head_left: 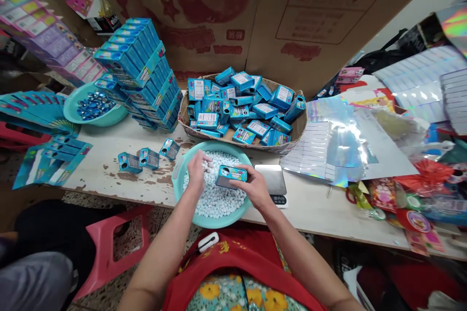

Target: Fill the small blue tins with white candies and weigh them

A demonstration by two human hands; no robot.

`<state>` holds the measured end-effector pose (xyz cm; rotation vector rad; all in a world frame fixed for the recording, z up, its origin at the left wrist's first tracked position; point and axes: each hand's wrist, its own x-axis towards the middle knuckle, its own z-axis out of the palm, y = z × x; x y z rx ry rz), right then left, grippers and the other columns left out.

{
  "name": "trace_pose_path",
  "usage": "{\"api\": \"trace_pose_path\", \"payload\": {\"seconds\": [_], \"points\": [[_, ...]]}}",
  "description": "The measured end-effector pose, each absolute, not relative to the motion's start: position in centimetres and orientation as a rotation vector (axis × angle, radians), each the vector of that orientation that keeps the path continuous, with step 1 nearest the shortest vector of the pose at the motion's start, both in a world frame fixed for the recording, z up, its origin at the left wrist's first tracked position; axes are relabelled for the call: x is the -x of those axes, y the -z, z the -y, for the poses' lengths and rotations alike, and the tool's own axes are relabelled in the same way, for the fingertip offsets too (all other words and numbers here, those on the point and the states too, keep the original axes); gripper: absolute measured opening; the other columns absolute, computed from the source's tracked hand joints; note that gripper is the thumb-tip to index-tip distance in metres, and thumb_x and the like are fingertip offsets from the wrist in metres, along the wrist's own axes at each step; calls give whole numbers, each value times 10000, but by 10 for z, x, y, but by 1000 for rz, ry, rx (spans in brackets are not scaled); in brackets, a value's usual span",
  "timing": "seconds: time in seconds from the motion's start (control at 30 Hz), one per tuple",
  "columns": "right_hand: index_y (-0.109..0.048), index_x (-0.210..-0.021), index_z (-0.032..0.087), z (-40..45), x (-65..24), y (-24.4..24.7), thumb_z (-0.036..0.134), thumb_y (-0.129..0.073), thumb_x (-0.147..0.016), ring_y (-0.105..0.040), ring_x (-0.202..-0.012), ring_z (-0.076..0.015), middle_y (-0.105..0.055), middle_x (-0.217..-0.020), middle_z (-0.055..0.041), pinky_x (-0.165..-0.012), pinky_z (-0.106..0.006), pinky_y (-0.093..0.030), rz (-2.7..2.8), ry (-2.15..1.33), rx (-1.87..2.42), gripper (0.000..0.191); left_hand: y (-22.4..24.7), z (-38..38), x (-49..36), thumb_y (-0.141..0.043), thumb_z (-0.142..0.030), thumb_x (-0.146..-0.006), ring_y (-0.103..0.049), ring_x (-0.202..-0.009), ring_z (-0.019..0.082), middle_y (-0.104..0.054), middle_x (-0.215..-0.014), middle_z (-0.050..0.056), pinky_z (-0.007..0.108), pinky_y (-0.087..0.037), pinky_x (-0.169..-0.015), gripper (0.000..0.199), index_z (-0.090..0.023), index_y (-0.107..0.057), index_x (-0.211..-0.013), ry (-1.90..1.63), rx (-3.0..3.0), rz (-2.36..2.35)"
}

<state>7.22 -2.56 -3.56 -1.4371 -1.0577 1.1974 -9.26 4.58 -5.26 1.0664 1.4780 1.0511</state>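
A teal basin full of small pale candies stands at the table's front edge. Over its right side my right hand grips a small blue box, whose top shows a dark round hole. My left hand is over the candies, left of the box, its fingers bent together; whether candies are between them is too small to tell. Three more blue boxes stand in a row left of the basin. Behind it, a cut-down cardboard carton holds many blue boxes.
A scale sits right of the basin. Stacked blue boxes and a bowl of blue-wrapped pieces are at left. Shiny sheets lie at right. A pink stool and a seated person's leg are lower left.
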Motion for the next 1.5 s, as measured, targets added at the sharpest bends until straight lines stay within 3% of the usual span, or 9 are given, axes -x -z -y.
{"api": "trace_pose_path", "payload": {"seconds": [0.17, 0.3, 0.5, 0.63, 0.8, 1.0, 1.13, 1.33, 1.5], "points": [[-642, -974, 205, 35, -112, 31, 358, -807, -605, -605, -865, -201, -645, -953, -31, -795, -334, -481, 1044, -1071, 1474, 432, 56, -81, 118, -569, -396, -802, -582, -982, 241, -633, -1036, 79, 341, -438, -874, 227, -208, -647, -904, -649, -1865, -1572], [-595, -1007, 195, 48, -152, 41, 368, -781, -637, -595, -790, -180, -636, -907, -31, -721, -319, -496, 829, -875, 1563, 448, 32, -168, 95, -477, -436, -856, -507, -1136, 305, -559, -1177, 152, 419, -374, -978, 434, -172, -531, -1197, -584, -2188, -1807], [-585, -984, 163, 52, -188, 100, 419, -749, -630, -584, -793, -191, -630, -912, -52, -751, -352, -490, 711, -647, 1776, 466, 41, -262, 40, -774, -508, -539, -436, -1184, 461, -389, -1324, 295, 546, -380, -926, 964, -117, -377, -1326, 72, -1748, -2082], [-562, -1034, 163, 53, -193, 118, 438, -709, -684, -582, -910, -227, -613, -986, -78, -851, -419, -475, 819, -536, 1797, 468, 28, -261, 56, -805, -432, -518, -495, -1139, 387, -480, -1265, 227, 478, -429, -894, 919, -152, -410, -1299, -189, -1605, -1918], [-447, -1267, 172, 59, -163, 72, 410, -698, -737, -376, -1282, -298, -437, -1322, -170, -1075, -525, -285, 1046, -182, 1743, 633, -14, -176, 81, -780, -375, -585, -597, -970, 266, -551, -1182, 125, 362, -502, -749, 731, -253, -484, -1242, -632, -1316, -1189], [-235, -1429, 194, 37, -87, 26, 549, -767, -606, -426, -1283, -301, -388, -1417, -154, -1046, -436, -394, 1203, -895, 1333, 1043, -9, -28, 69, -753, -368, -668, -624, -890, 219, -611, -1051, 116, 315, -518, -710, 532, -249, -561, -1149, -566, -1004, -927], [-456, -1307, 214, 34, -72, 27, 479, -707, -699, -578, -1106, -255, -603, -1196, -80, -956, -387, -475, 1053, -1139, 1342, 709, 37, -30, 96, -517, -566, -810, -632, -888, 275, -630, -995, 144, 382, -502, -754, 431, -192, -647, -979, -487, -1185, -1122], [-602, -1158, 209, 68, -64, 32, 364, -743, -661, -559, -1082, -218, -574, -1147, -58, -979, -368, -432, 1295, -1468, 1111, 539, 123, -77, 93, -532, -423, -830, -355, -1273, 350, -500, -1291, 167, 494, -251, -1055, 418, -170, -590, -1157, -489, -2196, -1481], [-605, -1095, 214, 85, -68, 39, 376, -728, -676, -570, -979, -186, -589, -1030, -23, -917, -335, -448, 1200, -1497, 1231, 466, 138, -61, 56, -501, -523, -835, -470, -1106, 333, -574, -1114, 139, 450, -359, -948, 419, -216, -627, -1091, -264, -2235, -1544]]}}
